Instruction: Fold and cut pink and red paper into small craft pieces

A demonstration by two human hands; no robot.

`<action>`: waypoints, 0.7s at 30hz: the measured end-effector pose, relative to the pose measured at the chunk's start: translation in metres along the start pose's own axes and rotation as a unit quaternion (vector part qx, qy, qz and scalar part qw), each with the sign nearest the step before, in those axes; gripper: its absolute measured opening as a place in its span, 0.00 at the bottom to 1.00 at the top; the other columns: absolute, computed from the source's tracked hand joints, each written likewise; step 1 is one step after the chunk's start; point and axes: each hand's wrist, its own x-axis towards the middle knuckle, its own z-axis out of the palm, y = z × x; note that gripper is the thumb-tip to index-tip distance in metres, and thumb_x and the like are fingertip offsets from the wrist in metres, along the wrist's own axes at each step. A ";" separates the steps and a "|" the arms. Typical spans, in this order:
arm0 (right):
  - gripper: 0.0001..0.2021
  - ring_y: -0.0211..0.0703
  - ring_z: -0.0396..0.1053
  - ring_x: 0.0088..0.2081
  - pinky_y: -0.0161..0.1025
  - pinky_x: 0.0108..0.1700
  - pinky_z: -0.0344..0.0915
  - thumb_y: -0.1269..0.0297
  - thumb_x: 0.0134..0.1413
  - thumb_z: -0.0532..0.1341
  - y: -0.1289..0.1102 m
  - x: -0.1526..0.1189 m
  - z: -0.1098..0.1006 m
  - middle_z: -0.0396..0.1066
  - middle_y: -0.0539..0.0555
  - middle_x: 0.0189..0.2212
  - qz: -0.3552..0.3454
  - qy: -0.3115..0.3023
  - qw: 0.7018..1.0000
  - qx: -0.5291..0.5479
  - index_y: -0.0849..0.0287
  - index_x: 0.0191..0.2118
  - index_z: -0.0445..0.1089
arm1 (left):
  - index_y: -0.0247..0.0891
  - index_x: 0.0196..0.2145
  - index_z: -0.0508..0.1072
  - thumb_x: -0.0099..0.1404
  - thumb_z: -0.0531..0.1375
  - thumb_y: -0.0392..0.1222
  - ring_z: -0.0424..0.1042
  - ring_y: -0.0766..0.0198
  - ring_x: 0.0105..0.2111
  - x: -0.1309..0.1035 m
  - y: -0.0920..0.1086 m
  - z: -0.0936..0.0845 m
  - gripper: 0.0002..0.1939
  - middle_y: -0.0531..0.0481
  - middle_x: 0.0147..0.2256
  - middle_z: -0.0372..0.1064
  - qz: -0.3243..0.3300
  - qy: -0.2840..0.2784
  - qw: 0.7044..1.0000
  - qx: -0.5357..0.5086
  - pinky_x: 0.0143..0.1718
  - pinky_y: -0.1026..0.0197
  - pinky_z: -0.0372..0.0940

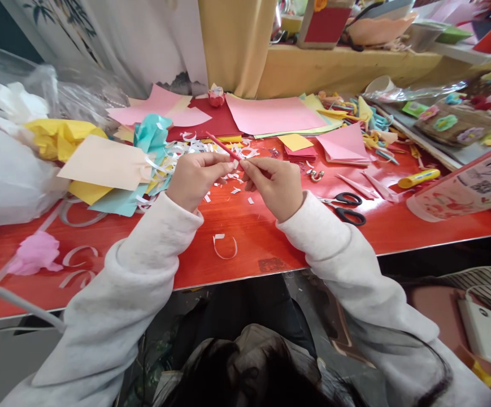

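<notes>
Between my two hands is a thin red rolled paper stick [218,144], slanting up to the left above the table. My left hand [196,178] pinches it between thumb and fingers, with a small white scrap at the thumb tip. My right hand [276,183] grips its lower end, fingertips almost meeting those of the left. Black-handled scissors [347,208] lie beside my right wrist, their blades partly hidden by the sleeve. White paper scraps [235,191] are scattered beneath the hands. Nearer me rests a curled white paper strip [226,249].
Pink paper sheets [277,115] lie at the back of the red table [262,243]. A yellow glue stick [418,178] and a tilted printed cup [465,183] are at the right. Crumpled paper, cards [107,161] and a white plastic bag [8,169] crowd the left.
</notes>
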 end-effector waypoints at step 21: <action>0.17 0.30 0.56 0.22 0.32 0.26 0.52 0.55 0.54 0.55 0.005 0.005 -0.002 0.64 0.48 0.19 -0.003 -0.067 0.998 0.016 0.63 0.26 0.72 | 0.35 0.21 0.73 0.48 0.65 0.47 0.63 0.71 0.18 0.003 -0.006 -0.002 0.11 0.54 0.18 0.67 0.040 0.020 0.995 0.087 0.21 0.66 0.61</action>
